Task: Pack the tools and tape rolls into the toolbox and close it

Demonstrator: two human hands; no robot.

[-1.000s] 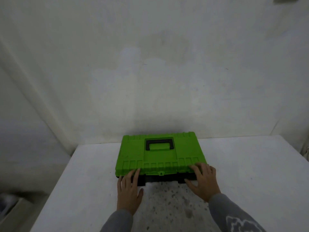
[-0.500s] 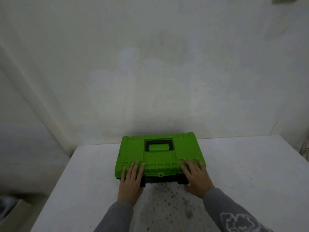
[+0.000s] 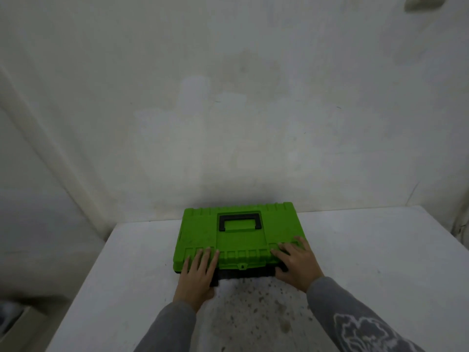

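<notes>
A bright green toolbox (image 3: 238,235) with a black base and a black carry handle (image 3: 240,221) lies on the white table, its lid down. My left hand (image 3: 198,271) lies flat on the lid's front left edge, fingers straight, thumb down by the black base. My right hand (image 3: 298,262) presses on the front right corner with its fingers spread over the lid and its thumb at the box's front side. No tools or tape rolls are in sight.
The white table (image 3: 368,262) stands against a pale wall, with a speckled, stained patch (image 3: 256,308) in front of the box. The table's left edge drops off to a dim floor area (image 3: 22,301).
Both hands have slid from the box's front edge up onto the lid. The front of the lid now sits a little lower over the black base.
</notes>
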